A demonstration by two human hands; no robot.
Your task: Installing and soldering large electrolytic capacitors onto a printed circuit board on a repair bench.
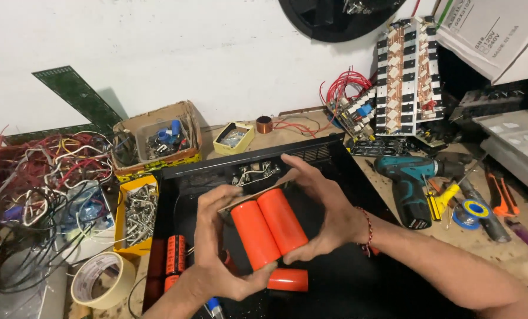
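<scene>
Head cam: you've got both hands, left hand (219, 248) & right hand (323, 210), clamped round the orange cylinder pair (268, 227) above the black case (358, 277); not seated yet imo; a loose cylinder (287, 279) & another (175, 255) lie inside.

Two capacitors (268, 227) in the hands: bright orange, plain, no stripes visible. Third orange cylinder (287, 279) below them, same shade. Chassis (335, 159): black all over. Capacitor at chassis left side (176, 254): orange with black bands. Drill (408, 183) toward tabletop right edge: teal body, black base. Screwdriver handle (444, 198): yellow. Tape roll (101, 280) near left front edge: cream/beige. Bin of metal parts (135, 215): yellow. Wire bundle (345, 82) at back edge: red. Wrist band (368, 227): red. Tabletop (512, 254): light wood.
</scene>
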